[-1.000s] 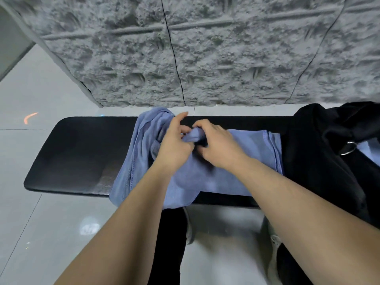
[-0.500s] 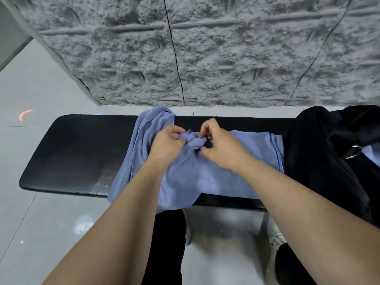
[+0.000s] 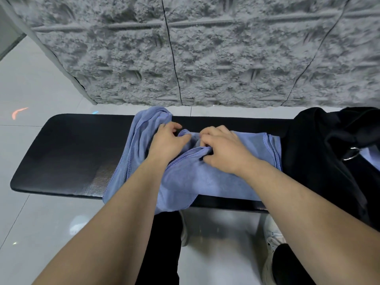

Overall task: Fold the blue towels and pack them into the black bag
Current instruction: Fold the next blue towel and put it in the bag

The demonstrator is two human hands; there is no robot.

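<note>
On the black bench, a blue towel is lying bunched at the middle, its near edge hanging over the front. Black bag is sitting just right of it, touching. Right hand is pinching a towel fold, fingers curled. Left hand is resting on the towel, fingers loosely bent, thumb touching the fold.

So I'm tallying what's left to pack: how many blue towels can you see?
2, perhaps more. One blue towel lies bunched on the black bench under both hands. A blue patch shows inside the black bag, likely a second towel. The heap may hide others.
</note>
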